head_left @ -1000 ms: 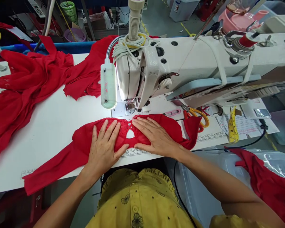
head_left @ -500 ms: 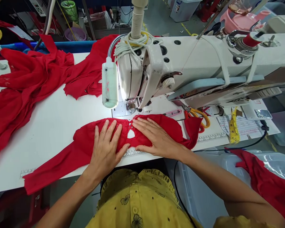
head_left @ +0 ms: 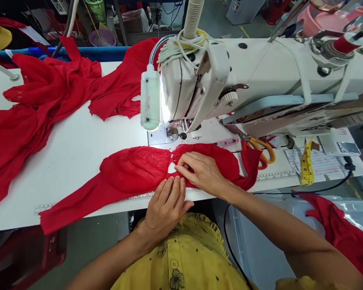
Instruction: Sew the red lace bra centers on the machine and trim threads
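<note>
A red lace garment (head_left: 133,167) with two cup-like halves lies spread along the front edge of the white sewing table. Between its halves is a small gap, with the white tabletop showing through. My left hand (head_left: 167,205) rests on the lower edge just below that gap, fingers stretched out. At the gap's right side, my right hand (head_left: 201,171) has thumb and forefinger pinched together on the fabric; the fingertips partly hide what they grip. Behind the garment stands a sewing machine (head_left: 196,84), its presser foot (head_left: 173,133) above the metal plate.
More red fabric (head_left: 48,96) is heaped on the left of the table. Orange-handled scissors (head_left: 261,147), a pink seam ripper-like tool (head_left: 227,142) and a yellow measuring tape (head_left: 307,163) lie to the right. A lit lamp (head_left: 150,100) hangs beside the machine head. Below right sits a clear plastic bin (head_left: 260,229).
My left hand has slid from the left cup toward the lower centre edge. My right hand has gone from lying flat on the right half to pinching at the gap. The view has shifted slightly.
</note>
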`<state>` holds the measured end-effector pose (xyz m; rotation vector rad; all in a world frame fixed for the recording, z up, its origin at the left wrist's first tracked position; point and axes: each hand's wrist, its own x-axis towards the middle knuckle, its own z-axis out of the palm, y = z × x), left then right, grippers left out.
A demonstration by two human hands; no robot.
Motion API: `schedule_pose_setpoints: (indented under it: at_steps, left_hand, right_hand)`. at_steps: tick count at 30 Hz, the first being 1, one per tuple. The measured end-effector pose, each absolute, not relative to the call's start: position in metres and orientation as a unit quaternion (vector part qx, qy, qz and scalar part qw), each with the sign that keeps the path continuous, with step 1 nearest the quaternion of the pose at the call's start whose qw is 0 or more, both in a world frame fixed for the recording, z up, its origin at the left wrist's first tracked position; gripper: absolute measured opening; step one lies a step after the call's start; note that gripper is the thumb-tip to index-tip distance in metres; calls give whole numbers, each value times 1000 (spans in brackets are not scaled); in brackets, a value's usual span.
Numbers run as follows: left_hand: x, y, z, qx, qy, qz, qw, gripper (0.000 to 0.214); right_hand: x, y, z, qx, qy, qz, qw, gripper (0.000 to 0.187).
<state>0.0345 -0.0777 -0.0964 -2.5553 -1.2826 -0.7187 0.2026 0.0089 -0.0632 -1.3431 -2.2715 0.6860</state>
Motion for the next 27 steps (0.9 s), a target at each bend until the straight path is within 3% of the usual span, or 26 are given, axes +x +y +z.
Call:
schedule_pose_setpoints:
  at_steps: [7,17,22,27]
  left_hand:
    - [32,-79,-98,-865,-438,-226,96,48]
    - [31,-80,-95,-868,-435,-228,78,51]
    - [31,-82,-97,-870,-434,-223,78,51]
    - [31,-83,-96,-872,-438,-204,74,54]
  right_hand:
    - [207,9,-59,-487,-809,283,169,14]
    - [208,8,-61,-462,-819,248,234,12]
    - [219,1,-61,-388,-871,196,229,23]
    - [220,-2,-67,-412,-864,179,225,28]
